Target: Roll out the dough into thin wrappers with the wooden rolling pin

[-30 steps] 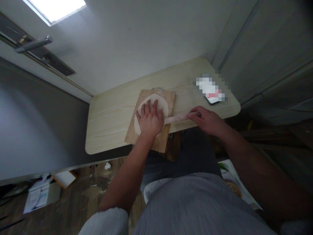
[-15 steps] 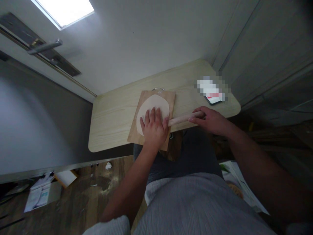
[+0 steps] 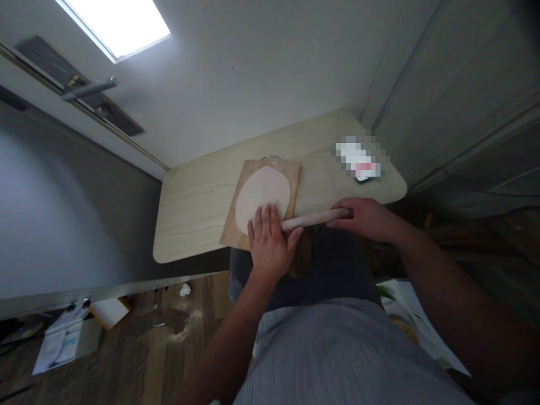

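Observation:
A flat, roundish sheet of dough (image 3: 264, 188) lies on a wooden cutting board (image 3: 231, 226) with a metal handle at its far end. My left hand (image 3: 270, 242) rests over the near edge of the dough, fingers stretched out and thumb apart. Beneath it runs one end of a pale wooden rolling pin (image 3: 314, 218); how far the pin reaches under the palm is hidden. My right hand (image 3: 365, 218) is closed around the pin's other end, beyond the table's near edge.
The board sits on a light wood table (image 3: 194, 202) against a white door with a metal handle (image 3: 90, 89). A phone (image 3: 363, 166), partly pixelated, lies at the table's right. Papers (image 3: 63, 349) and a crumpled white scrap (image 3: 185, 289) are on the floor at left.
Both hands and the rolling pin have moved toward my body, uncovering more of the dough. My left hand has slid from the dough's middle to its near edge.

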`<state>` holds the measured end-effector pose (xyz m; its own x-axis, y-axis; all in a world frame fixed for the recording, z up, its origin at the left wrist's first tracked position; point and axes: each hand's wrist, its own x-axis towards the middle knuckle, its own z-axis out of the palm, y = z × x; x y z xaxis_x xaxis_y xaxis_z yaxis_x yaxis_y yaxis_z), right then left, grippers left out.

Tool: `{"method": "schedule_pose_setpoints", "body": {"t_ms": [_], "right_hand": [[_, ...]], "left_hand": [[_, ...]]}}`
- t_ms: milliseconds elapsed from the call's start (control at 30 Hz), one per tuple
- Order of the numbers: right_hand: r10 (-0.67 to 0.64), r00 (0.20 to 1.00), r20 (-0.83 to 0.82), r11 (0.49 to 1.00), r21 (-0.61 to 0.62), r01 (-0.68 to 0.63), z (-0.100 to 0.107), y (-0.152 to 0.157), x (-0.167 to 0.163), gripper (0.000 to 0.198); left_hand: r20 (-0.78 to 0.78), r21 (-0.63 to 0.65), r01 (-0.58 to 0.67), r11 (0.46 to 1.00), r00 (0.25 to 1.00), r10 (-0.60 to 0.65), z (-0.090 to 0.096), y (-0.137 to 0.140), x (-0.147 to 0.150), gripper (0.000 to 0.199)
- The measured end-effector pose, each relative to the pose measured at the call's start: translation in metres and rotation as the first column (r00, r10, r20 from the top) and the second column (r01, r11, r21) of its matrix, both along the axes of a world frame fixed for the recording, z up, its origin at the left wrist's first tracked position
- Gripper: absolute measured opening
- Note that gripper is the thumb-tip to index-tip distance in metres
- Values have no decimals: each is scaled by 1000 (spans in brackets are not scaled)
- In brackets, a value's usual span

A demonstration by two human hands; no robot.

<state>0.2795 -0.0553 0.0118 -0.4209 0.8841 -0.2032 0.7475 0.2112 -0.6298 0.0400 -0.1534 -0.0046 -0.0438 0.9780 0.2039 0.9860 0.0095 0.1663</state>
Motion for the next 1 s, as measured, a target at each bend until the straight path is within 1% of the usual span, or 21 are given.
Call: {"method": "schedule_pose_setpoints", "body": {"t_ms": [167, 233, 300, 367, 433, 467, 500, 533, 600, 700, 767, 1000], "right_hand": [[145, 988, 58, 988, 39, -147, 4, -16, -1, 22], [180, 983, 47, 983, 41, -182, 4, -24, -2, 23], [191, 982, -2, 981, 35, -191, 1, -33, -4, 24], [153, 987, -51, 988, 2, -153, -1, -42, -10, 28], [85, 993, -85, 994, -58, -90, -4, -50, -18, 31], [59, 994, -87, 996, -68, -65, -5, -53, -23, 33], [35, 996, -82, 997, -62, -40, -6, -56, -28, 34], [24, 996, -82, 998, -61, -29, -7, -59, -33, 33], [5, 996, -83, 998, -68, -10, -7, -62, -41, 34], [-11, 995, -104, 995, -96, 2, -7, -64, -47, 34], [-33, 992, -122, 993, -115, 19, -7, -65, -46, 34], [-118, 986, -120, 984, -145, 100, -10, -65, -36, 34]], "left_hand": [[23, -37, 42, 998, 999, -42, 3, -19, -2, 73], [30, -53, 63, 997, 998, -61, 7, -22, -6, 68], [49, -39, 67, 997, 997, -65, 12, -18, -13, 62], [80, 18, 47, 999, 996, -49, 17, -5, -24, 58], [111, 99, 7, 995, 994, -18, 21, 15, -37, 52], [121, 115, -11, 993, 993, -3, 21, 26, -44, 50], [125, 116, -22, 993, 992, 8, 21, 36, -50, 49], [112, 114, -8, 993, 994, -5, 19, 46, -55, 50], [51, 68, 46, 997, 998, -49, 16, 61, -61, 52], [-48, 3, 126, 992, 991, -125, 11, 74, -60, 52], [-79, -9, 153, 988, 985, -153, 10, 80, -55, 52], [-56, -25, 220, 975, 974, -222, 13, 110, -41, 49]]}}
